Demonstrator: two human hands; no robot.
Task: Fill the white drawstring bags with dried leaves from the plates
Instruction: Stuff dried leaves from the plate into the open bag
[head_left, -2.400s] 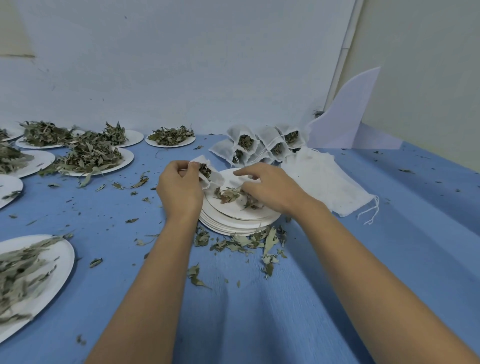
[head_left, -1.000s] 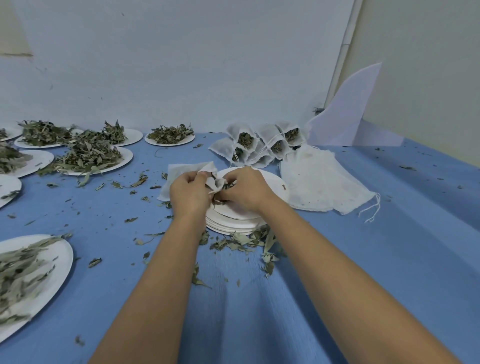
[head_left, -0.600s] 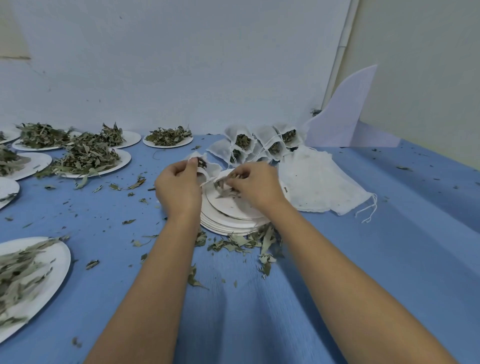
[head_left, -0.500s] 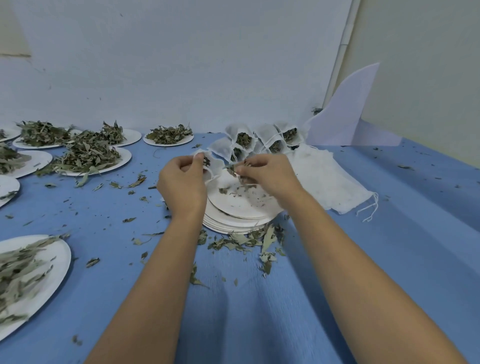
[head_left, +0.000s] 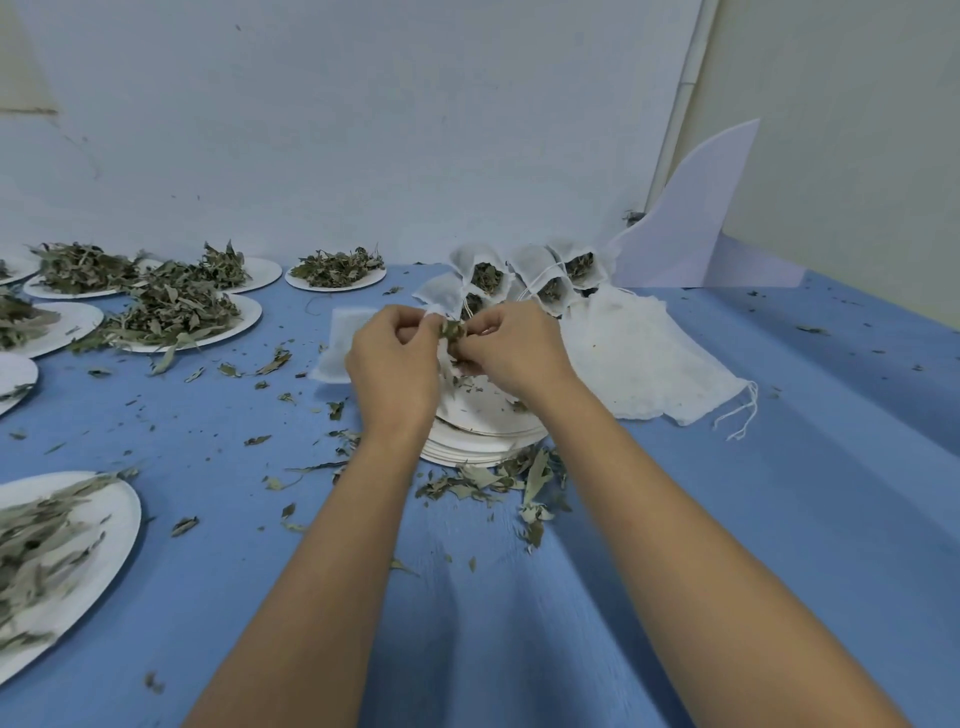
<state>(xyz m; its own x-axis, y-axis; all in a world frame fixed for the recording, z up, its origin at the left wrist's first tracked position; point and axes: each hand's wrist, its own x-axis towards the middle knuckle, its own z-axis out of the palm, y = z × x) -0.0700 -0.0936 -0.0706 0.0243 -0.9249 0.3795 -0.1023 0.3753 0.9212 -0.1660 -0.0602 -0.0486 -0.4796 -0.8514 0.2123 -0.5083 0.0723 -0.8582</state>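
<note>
Item: white drawstring bag (head_left: 445, 364), above plate stack (head_left: 480, 441). Your left hand (head_left: 392, 364) pinches its mouth apart so your right hand (head_left: 511, 351) can push in its pinch of dried leaves (head_left: 452, 330).

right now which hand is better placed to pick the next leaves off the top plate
Right, probably. The left hand grips the drawstring bag, while the right hand pinches dried leaves at its mouth, directly above the stacked plates.
</note>
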